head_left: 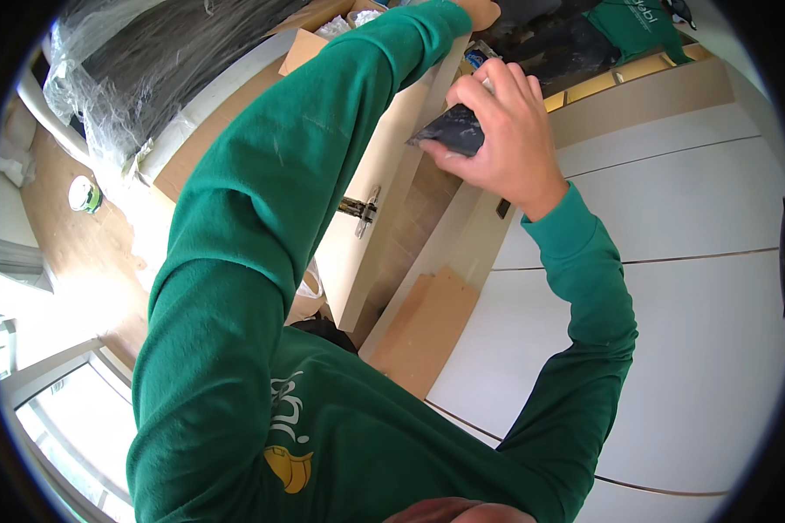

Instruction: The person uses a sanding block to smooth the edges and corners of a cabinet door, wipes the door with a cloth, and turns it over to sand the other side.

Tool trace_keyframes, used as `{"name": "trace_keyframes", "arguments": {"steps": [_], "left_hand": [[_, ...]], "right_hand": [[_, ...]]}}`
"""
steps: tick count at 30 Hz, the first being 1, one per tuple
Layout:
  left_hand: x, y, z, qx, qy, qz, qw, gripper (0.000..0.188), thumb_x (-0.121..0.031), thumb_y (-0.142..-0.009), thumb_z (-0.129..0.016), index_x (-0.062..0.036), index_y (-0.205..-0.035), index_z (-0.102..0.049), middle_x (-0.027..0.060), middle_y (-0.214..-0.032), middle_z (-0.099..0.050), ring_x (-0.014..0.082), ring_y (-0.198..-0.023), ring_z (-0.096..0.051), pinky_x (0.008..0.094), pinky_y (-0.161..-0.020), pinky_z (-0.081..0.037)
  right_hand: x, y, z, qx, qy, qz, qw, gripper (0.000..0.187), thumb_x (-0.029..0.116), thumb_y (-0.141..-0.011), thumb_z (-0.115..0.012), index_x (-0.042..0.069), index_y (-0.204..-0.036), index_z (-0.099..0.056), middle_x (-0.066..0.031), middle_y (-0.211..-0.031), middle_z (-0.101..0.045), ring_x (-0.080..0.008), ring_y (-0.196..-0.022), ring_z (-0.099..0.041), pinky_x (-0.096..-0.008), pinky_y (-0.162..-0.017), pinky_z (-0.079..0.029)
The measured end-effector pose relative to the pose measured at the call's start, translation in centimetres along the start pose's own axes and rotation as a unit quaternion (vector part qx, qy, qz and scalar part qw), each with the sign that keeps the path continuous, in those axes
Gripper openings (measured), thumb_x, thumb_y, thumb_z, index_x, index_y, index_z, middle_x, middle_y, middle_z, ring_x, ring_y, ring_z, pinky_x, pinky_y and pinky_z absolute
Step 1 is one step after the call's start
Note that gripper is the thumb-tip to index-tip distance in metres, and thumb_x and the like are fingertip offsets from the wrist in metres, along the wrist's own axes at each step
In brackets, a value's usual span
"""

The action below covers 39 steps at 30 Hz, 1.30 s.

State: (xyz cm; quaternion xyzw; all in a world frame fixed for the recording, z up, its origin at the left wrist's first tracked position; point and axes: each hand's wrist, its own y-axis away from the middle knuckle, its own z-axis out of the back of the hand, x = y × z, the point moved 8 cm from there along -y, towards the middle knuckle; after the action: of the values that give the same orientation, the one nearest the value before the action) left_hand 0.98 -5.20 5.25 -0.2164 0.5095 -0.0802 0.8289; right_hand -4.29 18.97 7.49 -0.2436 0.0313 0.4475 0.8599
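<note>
My right hand [510, 131] is closed round a dark, angular piece [455, 131] with a pointed corner and pale smudges. Its exact kind is unclear. My left arm [279, 166], in a green sleeve, reaches to the top edge, where only part of my left hand [481, 12] shows and its fingers are hidden. Below the hands stands a cream door panel [351, 288] with a metal hinge [366, 212] on it, beside my left sleeve. A small blue-labelled item [477, 56] lies just beyond my right fingers.
White cabinet panels [663, 200] fill the right side. A brown board [423, 331] leans low beside them. Plastic-wrapped furniture [148, 78] stands at upper left, with a small tub [85, 194] on the wooden floor. A green garment [632, 30] and dark cloth are at the top right.
</note>
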Motion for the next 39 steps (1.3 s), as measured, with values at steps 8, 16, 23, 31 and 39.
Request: {"name": "trace_keyframes", "arguments": {"steps": [8,16,23,31,39], "left_hand": [[-0.1,-0.1,-0.2,0.015,-0.003,0.003,1.0,0.051,-0.024,-0.093,-0.061,0.0003,-0.137,-0.062,0.0343,-0.13,-0.069,0.0508,-0.123,-0.066,0.058,-0.106,-0.052],[-0.2,0.1,0.0,0.006,0.008,-0.007,1.0,0.051,-0.023,-0.092,-0.06,0.002,-0.137,-0.062,0.0346,-0.13,-0.069,0.0503,-0.125,-0.065,0.0565,-0.107,-0.052],[-0.4,-0.1,-0.5,0.033,0.001,-0.004,0.999,0.052,-0.024,-0.094,-0.059,0.0038,-0.138,-0.061,0.0343,-0.129,-0.069,0.0499,-0.124,-0.066,0.0567,-0.106,-0.052],[0.4,-1.0,-0.8,-0.003,-0.001,-0.012,1.0,0.052,-0.028,-0.094,-0.06,0.0038,-0.136,-0.062,0.0351,-0.126,-0.07,0.0506,-0.122,-0.067,0.0555,-0.106,-0.052],[-1.2,0.9,-0.7,-0.007,-0.013,-0.028,1.0,0.052,-0.03,-0.093,-0.06,0.0026,-0.134,-0.062,0.0339,-0.127,-0.071,0.0494,-0.122,-0.068,0.0542,-0.108,-0.052]], "right_hand": [[1.0,0.7,0.7,-0.006,-0.009,0.026,1.0,0.05,0.034,-0.065,-0.096,0.016,-0.103,-0.068,-0.0061,-0.102,-0.053,-0.027,-0.1,-0.055,-0.0421,-0.083,-0.04],[2.6,1.7,0.1,0.042,-0.027,0.025,0.998,0.049,0.036,-0.067,-0.094,0.015,-0.102,-0.068,-0.0068,-0.103,-0.053,-0.0278,-0.101,-0.055,-0.0425,-0.084,-0.04],[-2.3,-0.1,0.4,-0.027,0.023,-0.01,0.999,0.052,0.03,-0.065,-0.097,0.012,-0.101,-0.064,-0.008,-0.101,-0.054,-0.0321,-0.097,-0.055,-0.0453,-0.084,-0.043],[-0.3,0.1,0.4,0.001,0.007,0.003,1.0,0.052,0.034,-0.065,-0.097,0.014,-0.101,-0.066,-0.0071,-0.102,-0.054,-0.0283,-0.101,-0.056,-0.0432,-0.087,-0.043],[0.9,1.0,0.9,0.002,0.003,0.015,1.0,0.052,0.026,-0.061,-0.097,0.012,-0.099,-0.065,-0.0078,-0.103,-0.054,-0.0299,-0.096,-0.054,-0.0429,-0.082,-0.042]]}}
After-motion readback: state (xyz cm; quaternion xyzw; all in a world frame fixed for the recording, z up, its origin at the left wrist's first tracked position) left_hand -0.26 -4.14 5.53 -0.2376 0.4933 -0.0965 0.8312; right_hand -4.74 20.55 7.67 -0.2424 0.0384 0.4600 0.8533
